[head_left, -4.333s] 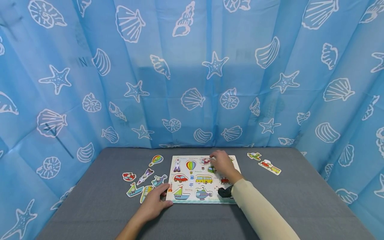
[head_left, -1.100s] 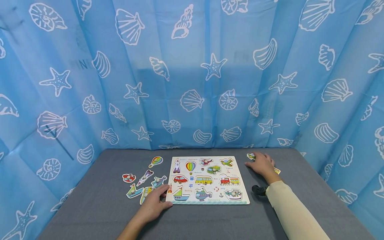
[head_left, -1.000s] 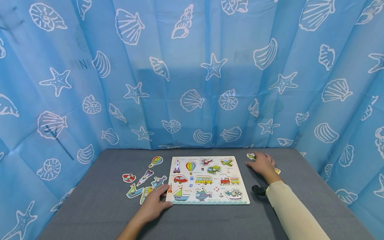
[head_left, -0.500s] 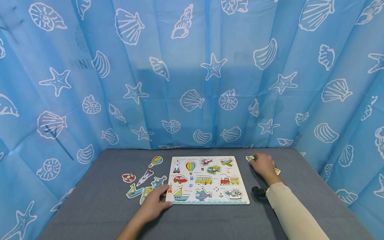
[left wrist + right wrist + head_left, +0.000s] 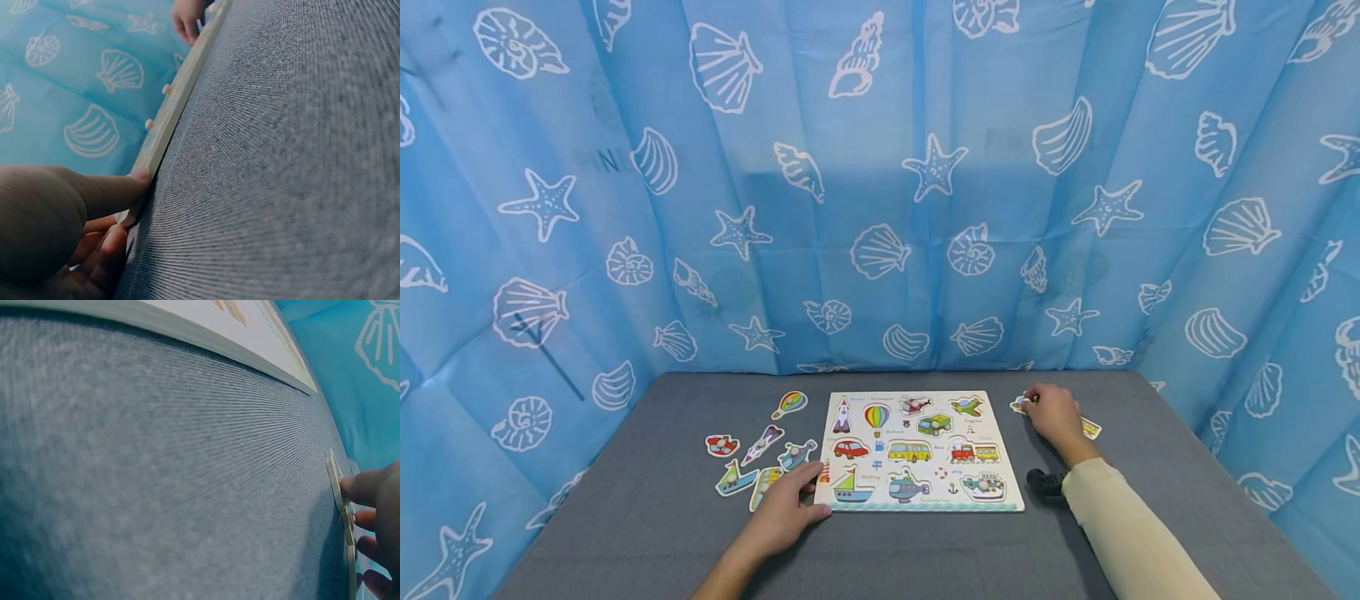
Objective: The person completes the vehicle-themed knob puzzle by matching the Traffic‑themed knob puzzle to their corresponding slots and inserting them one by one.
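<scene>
My left hand (image 5: pixel 785 510) grips the near left corner of a white wooden puzzle board (image 5: pixel 925 505), thumb and fingers pinching its edge (image 5: pixel 167 125) in the left wrist view. Right of the board, my right hand (image 5: pixel 1054 418) pinches a small airplane puzzle piece (image 5: pixel 1019 403), mostly hidden behind the fingers. From the right wrist, this piece (image 5: pixel 334 481) shows tilted, with the thumb against it. Beside that hand lies a train piece (image 5: pixel 1090 427), partly covered by it. Pictured vehicles fill the board; a ship piece (image 5: pixel 983 486) with a knob sits at its lower right.
Left of the board lie several knobbed pieces: a balloon (image 5: pixel 789 403), a red car (image 5: pixel 722 444), a rocket (image 5: pixel 763 443), a submarine (image 5: pixel 797 453), a sailboat (image 5: pixel 735 477) and a bus (image 5: pixel 763 486) partly behind my left hand. A blue shell-patterned curtain (image 5: pixel 880 208) surrounds the grey table (image 5: pixel 880 558).
My right hand has gone from the board's upper right to the airplane piece, which has since shifted slightly left and nearer. My left hand stays at the board's corner.
</scene>
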`<state>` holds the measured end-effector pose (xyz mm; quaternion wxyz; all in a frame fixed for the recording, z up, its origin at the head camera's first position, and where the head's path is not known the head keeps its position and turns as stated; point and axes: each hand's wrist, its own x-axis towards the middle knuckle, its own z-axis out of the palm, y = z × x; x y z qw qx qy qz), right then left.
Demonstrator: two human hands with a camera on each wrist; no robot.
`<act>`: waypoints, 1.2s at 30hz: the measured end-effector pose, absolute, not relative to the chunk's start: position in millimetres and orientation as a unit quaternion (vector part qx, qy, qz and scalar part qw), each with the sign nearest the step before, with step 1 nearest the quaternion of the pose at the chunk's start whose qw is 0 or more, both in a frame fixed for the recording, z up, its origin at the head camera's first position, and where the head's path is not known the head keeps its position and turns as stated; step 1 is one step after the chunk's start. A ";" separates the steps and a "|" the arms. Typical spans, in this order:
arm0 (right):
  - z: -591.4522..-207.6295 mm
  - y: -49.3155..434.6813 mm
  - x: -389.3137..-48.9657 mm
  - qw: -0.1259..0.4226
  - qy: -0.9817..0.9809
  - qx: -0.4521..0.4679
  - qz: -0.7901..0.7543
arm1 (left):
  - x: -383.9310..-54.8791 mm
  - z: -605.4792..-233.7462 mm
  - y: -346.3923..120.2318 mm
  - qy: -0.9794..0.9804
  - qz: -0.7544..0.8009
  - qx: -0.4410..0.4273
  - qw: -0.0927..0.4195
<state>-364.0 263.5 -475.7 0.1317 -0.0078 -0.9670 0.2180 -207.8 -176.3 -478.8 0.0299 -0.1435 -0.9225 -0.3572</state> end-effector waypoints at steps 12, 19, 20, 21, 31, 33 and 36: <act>-474.9 258.0 -365.7 0.127 -0.968 0.004 0.217 | -207.6 -478.9 -176.4 -0.924 -0.353 -0.141 0.031; -474.9 251.0 -366.5 0.136 -0.963 0.014 0.233 | -207.0 -478.3 -175.9 -0.924 -0.353 -0.140 0.030; -474.8 249.8 -366.2 0.134 -0.962 0.014 0.236 | -207.1 -478.2 -175.8 -0.924 -0.354 -0.140 0.030; -474.7 248.5 -366.0 0.132 -0.962 0.014 0.239 | -207.1 -478.2 -175.7 -0.924 -0.354 -0.140 0.030; -473.9 239.3 -363.3 0.137 -0.956 0.037 0.256 | -207.3 -478.9 -175.4 -0.925 -0.348 -0.146 0.045; -473.4 238.6 -363.0 0.139 -0.955 0.038 0.259 | -207.2 -479.0 -175.4 -0.925 -0.348 -0.146 0.046; -473.1 238.1 -362.6 0.140 -0.954 0.035 0.261 | -207.1 -478.9 -175.5 -0.926 -0.346 -0.144 0.043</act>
